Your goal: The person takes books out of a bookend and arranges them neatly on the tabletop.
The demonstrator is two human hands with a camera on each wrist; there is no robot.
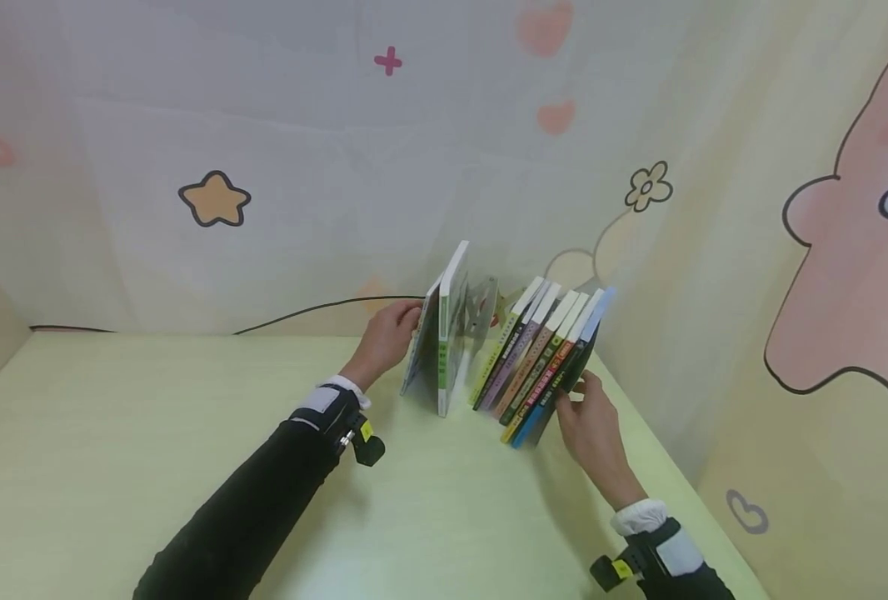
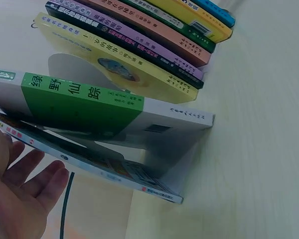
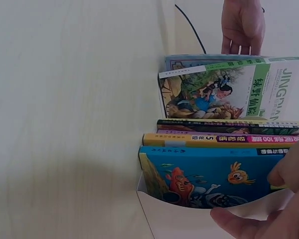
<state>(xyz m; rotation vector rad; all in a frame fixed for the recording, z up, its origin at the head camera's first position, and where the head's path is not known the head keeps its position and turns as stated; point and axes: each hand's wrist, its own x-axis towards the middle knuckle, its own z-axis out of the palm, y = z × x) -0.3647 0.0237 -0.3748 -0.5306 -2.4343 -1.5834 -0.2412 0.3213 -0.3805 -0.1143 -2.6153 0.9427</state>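
Observation:
My left hand [image 1: 390, 337] is at the outer cover of a thin book [image 2: 84, 157], fingers loosely bent; in the left wrist view they lie beside it without wrapping round it. Right beside that book stands a white book with a green spine band [image 1: 444, 358], upright and slightly spread from it. To the right, a tilted row of books [image 1: 530, 358] leans, with a blue book [image 3: 209, 174] at its outer end. My right hand [image 1: 592, 425] holds the curved edge of a white end panel [image 3: 184, 219] outside the blue book, one finger inside and one digit outside.
A greyish rounded panel [image 1: 481, 308] stands between the green-banded book and the row. The pale table [image 1: 189, 458] meets a printed curtain [image 1: 301, 208] at the back and right. A dark line [image 1: 324, 308] runs along the curtain's foot.

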